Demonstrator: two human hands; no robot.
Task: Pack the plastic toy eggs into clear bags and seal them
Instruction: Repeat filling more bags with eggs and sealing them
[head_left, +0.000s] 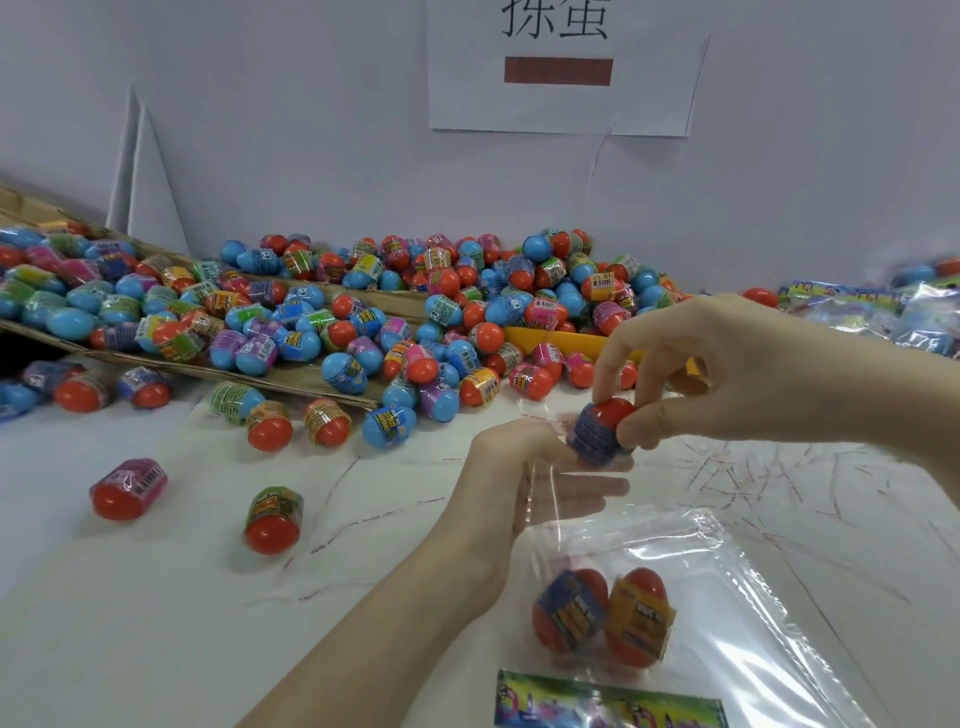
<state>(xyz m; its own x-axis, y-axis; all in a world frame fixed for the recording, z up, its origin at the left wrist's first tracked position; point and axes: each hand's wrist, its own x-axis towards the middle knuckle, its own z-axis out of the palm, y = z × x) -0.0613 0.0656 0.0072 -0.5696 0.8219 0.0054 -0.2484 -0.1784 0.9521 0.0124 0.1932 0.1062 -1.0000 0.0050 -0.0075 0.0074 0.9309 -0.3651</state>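
My right hand (727, 374) pinches a red toy egg with a blue wrapper (597, 431) at the mouth of a clear bag (727, 597). My left hand (524, 467) holds the bag's mouth open, its fingers partly behind the plastic. Two red eggs (602, 618) lie inside the bag near its bottom, above a colourful printed card (608, 701). A big pile of red and blue eggs (395, 312) covers the back of the table.
Flattened cardboard (311, 384) lies under the left part of the pile. Loose eggs (272, 519) sit on the white table at left. Filled printed bags (883, 317) are stacked at the far right. A yellow tray (556, 340) shows among the eggs.
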